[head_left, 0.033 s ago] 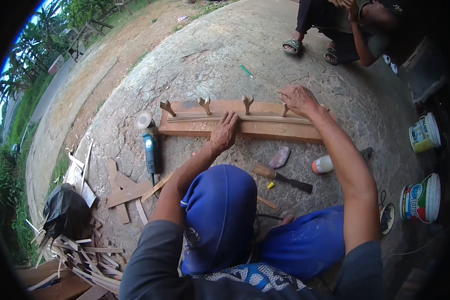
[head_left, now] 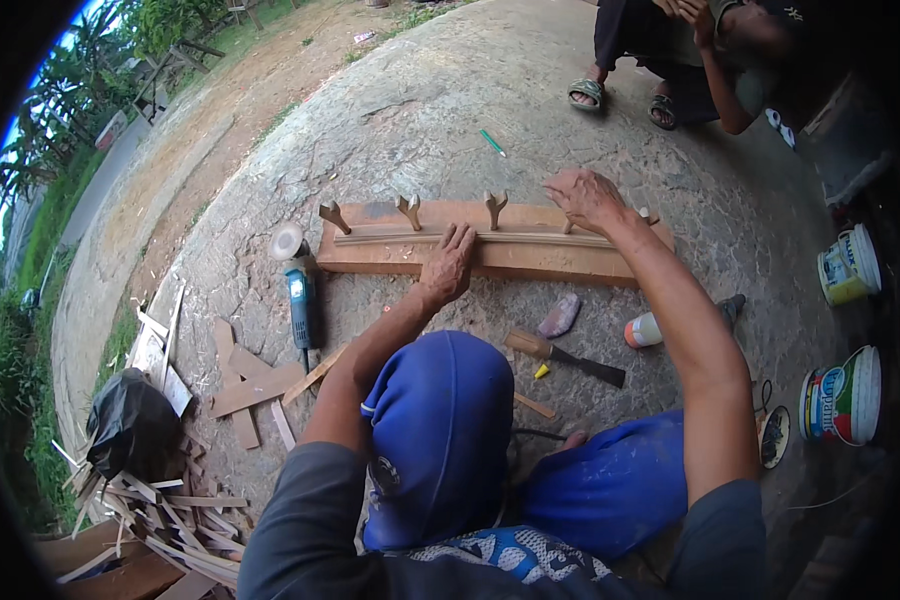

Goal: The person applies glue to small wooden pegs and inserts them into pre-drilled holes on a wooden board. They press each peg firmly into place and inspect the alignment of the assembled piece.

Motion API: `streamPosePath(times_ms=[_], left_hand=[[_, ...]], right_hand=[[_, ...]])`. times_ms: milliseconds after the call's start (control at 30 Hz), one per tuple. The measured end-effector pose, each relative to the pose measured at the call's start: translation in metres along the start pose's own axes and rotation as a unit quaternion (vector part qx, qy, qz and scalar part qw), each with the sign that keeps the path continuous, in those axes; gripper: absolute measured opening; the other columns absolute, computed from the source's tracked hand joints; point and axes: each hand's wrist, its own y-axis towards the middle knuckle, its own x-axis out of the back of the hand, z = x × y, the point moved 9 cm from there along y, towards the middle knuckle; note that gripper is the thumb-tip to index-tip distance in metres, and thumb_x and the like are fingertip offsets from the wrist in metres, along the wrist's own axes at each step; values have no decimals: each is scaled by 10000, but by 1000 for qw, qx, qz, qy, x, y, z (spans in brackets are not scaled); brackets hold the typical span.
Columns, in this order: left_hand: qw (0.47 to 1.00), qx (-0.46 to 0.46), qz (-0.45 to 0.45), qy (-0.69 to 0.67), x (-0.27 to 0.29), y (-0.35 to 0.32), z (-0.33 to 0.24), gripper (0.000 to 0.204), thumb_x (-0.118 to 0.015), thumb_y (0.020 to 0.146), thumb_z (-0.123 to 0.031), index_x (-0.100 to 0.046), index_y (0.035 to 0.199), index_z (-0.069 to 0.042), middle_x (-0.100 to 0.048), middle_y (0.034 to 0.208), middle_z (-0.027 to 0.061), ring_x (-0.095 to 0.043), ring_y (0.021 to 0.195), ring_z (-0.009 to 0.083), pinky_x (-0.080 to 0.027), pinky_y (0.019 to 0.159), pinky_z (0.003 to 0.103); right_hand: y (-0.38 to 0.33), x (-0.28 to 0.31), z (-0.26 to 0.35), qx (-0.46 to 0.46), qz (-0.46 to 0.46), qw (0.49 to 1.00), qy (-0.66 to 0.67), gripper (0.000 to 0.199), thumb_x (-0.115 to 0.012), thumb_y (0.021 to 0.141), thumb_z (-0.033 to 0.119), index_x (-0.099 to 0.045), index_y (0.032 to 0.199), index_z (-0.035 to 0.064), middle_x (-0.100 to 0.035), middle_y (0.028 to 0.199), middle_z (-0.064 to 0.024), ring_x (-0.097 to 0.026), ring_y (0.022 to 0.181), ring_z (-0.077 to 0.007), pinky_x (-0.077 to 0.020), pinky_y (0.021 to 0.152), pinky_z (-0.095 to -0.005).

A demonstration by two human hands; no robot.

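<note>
A long brown timber beam (head_left: 560, 262) lies across the ground in front of me. Wooden pegs with forked tops, such as this peg (head_left: 495, 210), stand along it in a row. Thin wooden strips (head_left: 380, 238) run lengthwise beside the pegs. My left hand (head_left: 448, 262) lies on the strips and the beam's near side, fingers stretched flat. Toward the beam's right end, my right hand (head_left: 587, 200) is over another peg (head_left: 568, 226), its fingers bent together. Only that peg's lower part shows; whatever is under the fingers is hidden.
An angle grinder (head_left: 300, 305) lies left of the beam. Nearer me are a wood-handled blade (head_left: 570, 360), a stone-like lump (head_left: 560, 315) and a bottle (head_left: 645, 330). Wood scraps (head_left: 255, 390) spread left. Buckets (head_left: 842, 400) stand right. A person (head_left: 660, 60) sits beyond, past a green pencil-like stick (head_left: 493, 143).
My right hand has shifted slightly left over the peg, and its forearm with it. My left hand and the beam stay where they were.
</note>
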Motion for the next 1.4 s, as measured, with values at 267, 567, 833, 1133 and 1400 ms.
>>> streamPosePath(times_ms=[267, 567, 833, 1133, 1400], left_hand=[[1000, -13, -8, -6, 13, 0, -2, 558, -474, 925, -88, -373, 1439, 106, -415, 1489, 309, -328, 1453, 443, -214, 1252, 477], [1000, -8, -18, -13, 15, -5, 0, 570, -485, 923, -92, -368, 1437, 124, -409, 1488, 325, -324, 1457, 438, -206, 1255, 475], [1000, -14, -19, -15, 14, -4, -4, 572, -488, 922, -94, -370, 1434, 132, -423, 1475, 329, -326, 1460, 430, -190, 1262, 469], [1000, 3, -7, -24, 15, -3, -1, 588, -494, 926, -100, -355, 1451, 125, -393, 1506, 323, -297, 1472, 444, -197, 1260, 460], [999, -11, -7, -35, 22, 1, -13, 611, -462, 881, -68, -354, 1444, 145, -385, 1498, 345, -290, 1465, 470, -180, 1259, 484]], right_hand=[[50, -42, 51, 42, 25, 998, -48, 185, -590, 909, 176, -711, 990, 61, -720, 982, -202, -710, 928, -395, -586, 781, -495], [58, -53, 54, 68, 40, 994, -69, 203, -572, 870, 117, -732, 961, 30, -733, 972, -212, -724, 916, -383, -603, 754, -475], [54, -51, 52, 69, 49, 994, -68, 237, -547, 934, 185, -746, 978, 65, -735, 981, -191, -722, 915, -375, -597, 781, -464], [51, -47, 53, 48, 56, 996, -57, 254, -537, 974, 231, -727, 1026, 70, -727, 1014, -190, -709, 945, -389, -583, 813, -483], [31, 17, -11, 7, -120, 989, 91, 339, -580, 969, 313, -701, 1243, 154, -716, 1125, -184, -701, 964, -374, -562, 865, -443]])
